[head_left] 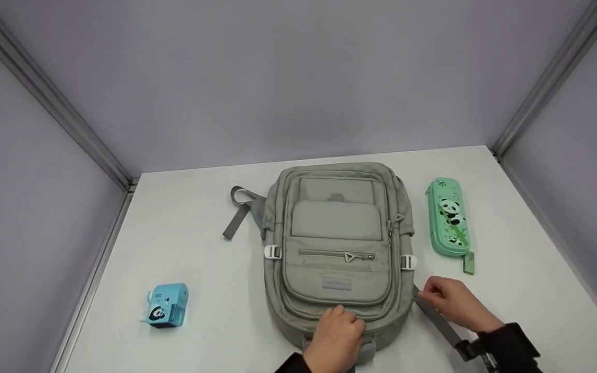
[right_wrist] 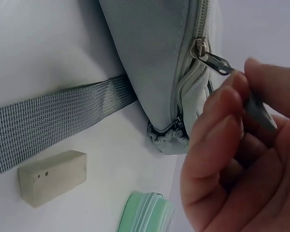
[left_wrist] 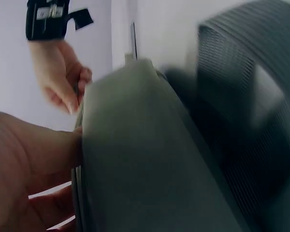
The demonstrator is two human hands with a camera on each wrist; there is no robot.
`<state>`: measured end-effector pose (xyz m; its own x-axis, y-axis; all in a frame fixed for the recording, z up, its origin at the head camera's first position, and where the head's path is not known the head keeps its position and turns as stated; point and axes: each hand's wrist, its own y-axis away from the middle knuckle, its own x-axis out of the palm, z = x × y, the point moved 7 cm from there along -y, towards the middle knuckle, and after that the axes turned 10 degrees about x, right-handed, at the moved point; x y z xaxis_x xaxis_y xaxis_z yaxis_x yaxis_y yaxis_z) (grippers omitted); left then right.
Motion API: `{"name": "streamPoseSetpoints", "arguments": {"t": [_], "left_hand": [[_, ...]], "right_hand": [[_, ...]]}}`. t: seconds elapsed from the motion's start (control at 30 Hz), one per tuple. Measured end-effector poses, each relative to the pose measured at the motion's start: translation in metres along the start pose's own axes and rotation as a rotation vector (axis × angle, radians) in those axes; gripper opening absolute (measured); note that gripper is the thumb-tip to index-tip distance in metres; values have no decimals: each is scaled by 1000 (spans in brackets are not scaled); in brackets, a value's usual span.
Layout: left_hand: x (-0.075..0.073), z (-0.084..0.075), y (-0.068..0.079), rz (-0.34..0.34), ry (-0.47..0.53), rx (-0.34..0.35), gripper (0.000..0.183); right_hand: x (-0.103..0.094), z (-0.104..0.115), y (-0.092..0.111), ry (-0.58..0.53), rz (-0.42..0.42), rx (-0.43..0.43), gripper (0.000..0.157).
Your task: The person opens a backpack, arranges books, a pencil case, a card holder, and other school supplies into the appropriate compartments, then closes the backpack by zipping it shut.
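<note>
A grey-green backpack [head_left: 336,220] lies on its back with its front pockets facing up. My left hand [head_left: 336,336] grips its near edge, close to the carry handle [head_left: 367,352]; in the left wrist view the thumb [left_wrist: 43,150] presses on the fabric. At the bag's near right side is my right hand [head_left: 459,303]. Its thumb and fingers pinch a zipper pull [right_wrist: 217,64], as the right wrist view shows. The slider sits on the zipper [right_wrist: 201,29] along the bag's side. A grey webbing strap [head_left: 441,324] runs out below this hand.
To the right of the bag lies a green panda pencil case [head_left: 449,217]. A blue pencil sharpener [head_left: 168,305] stands at left. In the right wrist view, a beige block [right_wrist: 53,176] lies beside the strap. Another strap [head_left: 237,220] sticks out left. Panels enclose the white table [head_left: 215,290].
</note>
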<state>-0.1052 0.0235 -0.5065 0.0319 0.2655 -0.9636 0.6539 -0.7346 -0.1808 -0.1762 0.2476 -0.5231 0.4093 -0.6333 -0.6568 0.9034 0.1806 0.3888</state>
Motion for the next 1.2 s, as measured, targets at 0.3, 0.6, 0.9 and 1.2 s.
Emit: {"name": "streamPoseSetpoints", "arguments": {"t": [0.3, 0.6, 0.9, 1.2], "left_hand": [[-7, -19, -6, -292, -111, 96, 21], [-10, -22, 0, -424, -128, 122, 34], [-11, -21, 2, -508, -65, 116, 36], [-11, -22, 6, -527, -81, 118, 28]], "right_hand": [[-14, 2, -13, 77, -58, -123, 10], [-35, 9, -49, 221, -234, -144, 7], [-59, 13, -84, 257, -342, -103, 7], [-63, 14, -106, 273, -478, -31, 8]]}}
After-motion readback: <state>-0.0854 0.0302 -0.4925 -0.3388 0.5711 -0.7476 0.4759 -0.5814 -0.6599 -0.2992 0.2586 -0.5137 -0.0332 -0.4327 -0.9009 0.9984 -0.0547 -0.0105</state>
